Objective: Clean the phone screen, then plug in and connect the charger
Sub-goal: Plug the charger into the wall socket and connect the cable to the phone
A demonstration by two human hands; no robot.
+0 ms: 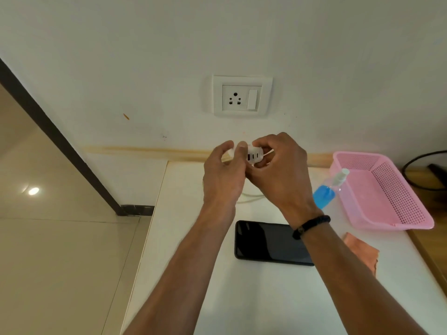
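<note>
White charger adapter (254, 157) at frame centre, raised above counter (217, 286), pinched between both hands. Left hand (223, 175) grip closed on adapter's left end; right hand (280, 172) grip closed round right side, likely orienting it for wall socket (235, 98) above. White cable (250, 198) trails below hands. Phone (268, 243) flat, screen up, lower centre. Spray bottle (326, 189), pink basket (387, 189), orange cloth (362, 252) parked right.
</note>
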